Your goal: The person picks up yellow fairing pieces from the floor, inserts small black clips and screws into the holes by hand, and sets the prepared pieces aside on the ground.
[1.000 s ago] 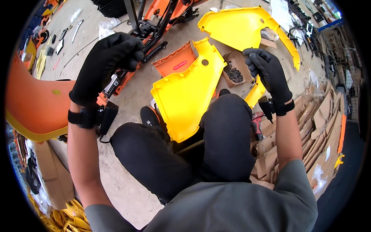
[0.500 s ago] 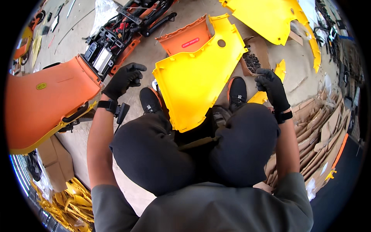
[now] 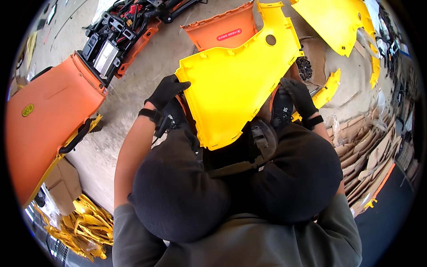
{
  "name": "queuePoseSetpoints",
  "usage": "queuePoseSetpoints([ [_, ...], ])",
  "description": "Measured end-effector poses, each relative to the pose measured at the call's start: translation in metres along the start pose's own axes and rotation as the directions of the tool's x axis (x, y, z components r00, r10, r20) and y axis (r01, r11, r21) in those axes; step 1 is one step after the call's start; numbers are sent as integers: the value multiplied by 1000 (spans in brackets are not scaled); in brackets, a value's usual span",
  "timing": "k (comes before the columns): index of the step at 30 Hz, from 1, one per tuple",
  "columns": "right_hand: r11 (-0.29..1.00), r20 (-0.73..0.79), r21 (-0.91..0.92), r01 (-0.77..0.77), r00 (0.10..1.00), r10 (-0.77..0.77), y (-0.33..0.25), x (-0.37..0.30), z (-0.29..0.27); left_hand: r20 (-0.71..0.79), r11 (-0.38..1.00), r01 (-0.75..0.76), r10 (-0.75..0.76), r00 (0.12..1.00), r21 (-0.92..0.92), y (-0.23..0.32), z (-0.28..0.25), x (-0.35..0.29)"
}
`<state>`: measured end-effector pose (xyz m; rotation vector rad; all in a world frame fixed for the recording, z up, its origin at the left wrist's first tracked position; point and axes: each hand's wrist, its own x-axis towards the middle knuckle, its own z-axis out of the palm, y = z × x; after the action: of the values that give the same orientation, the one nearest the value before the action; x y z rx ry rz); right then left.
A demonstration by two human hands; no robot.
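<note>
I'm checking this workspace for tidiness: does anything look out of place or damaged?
Two untidy spots: cardboard heaped unevenly at right, and yellow parts jumbled at lower left. The large yellow panel in front shows no clear damage.

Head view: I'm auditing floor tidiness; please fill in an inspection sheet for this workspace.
Surface: grey floor, parts lying across it.
Parts at hand: yellow panel, orange panel just beyond.
Clutter: box with small dark pieces, cardboard stack at right, yellow heap lower left.
Hands: left hand at yellow panel's left edge; right hand by its right edge, contact unclear.
Cables: thin dark line, possibly cable, upper left.
Surroundings: orange cover, black frame at left.
</note>
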<state>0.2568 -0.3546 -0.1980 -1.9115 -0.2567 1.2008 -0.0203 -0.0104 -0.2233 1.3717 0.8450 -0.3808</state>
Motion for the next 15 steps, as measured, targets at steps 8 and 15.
queuePoseSetpoints([
  [8, 954, 88, 258, -154, 987, 135, 14, 10, 4, 163, 980, 36, -4, 987, -195, 16, 1, -17],
  [15, 991, 74, 131, 23, 997, -33, -13, -17, 7, 99, 993, -121, 119, 988, 17, 37, 0, -75],
])
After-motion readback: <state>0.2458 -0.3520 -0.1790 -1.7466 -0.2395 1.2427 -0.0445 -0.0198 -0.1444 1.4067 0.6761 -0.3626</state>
